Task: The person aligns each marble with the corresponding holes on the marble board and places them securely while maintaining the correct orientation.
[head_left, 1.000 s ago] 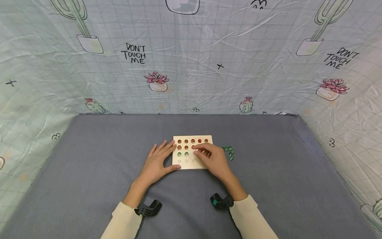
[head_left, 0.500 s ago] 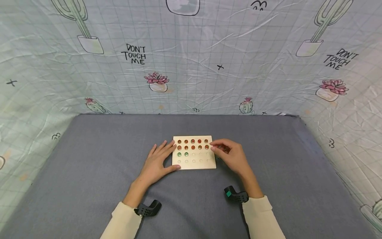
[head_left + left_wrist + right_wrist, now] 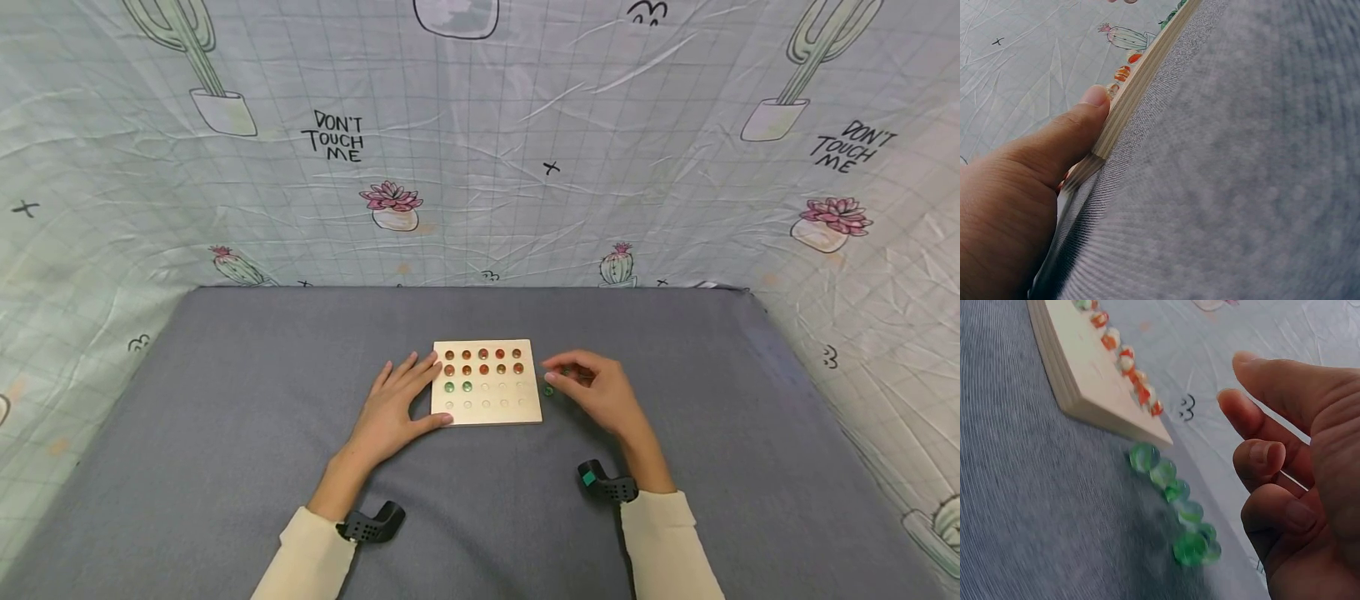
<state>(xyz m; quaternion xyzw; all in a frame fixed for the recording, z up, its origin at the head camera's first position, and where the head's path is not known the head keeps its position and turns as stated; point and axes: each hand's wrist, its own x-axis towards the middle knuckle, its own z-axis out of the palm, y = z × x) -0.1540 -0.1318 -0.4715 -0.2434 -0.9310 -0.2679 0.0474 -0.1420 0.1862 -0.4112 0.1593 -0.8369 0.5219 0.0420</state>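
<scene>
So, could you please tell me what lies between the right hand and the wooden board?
Loose green marbles lie on the grey cloth between the right hand and the wooden board; the right wrist view shows them best.

Beyond my left hand point(image 3: 393, 408), the printed cloth backdrop point(image 3: 480, 192) reads "DON'T TOUCH ME" in black letters. The same words stand again on the cloth far off beyond my right hand point(image 3: 600, 396).

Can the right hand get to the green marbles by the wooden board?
Probably yes. The right hand hovers empty just above the green marbles, which lie loose on the grey cloth beside the wooden board, with nothing between them.
</scene>
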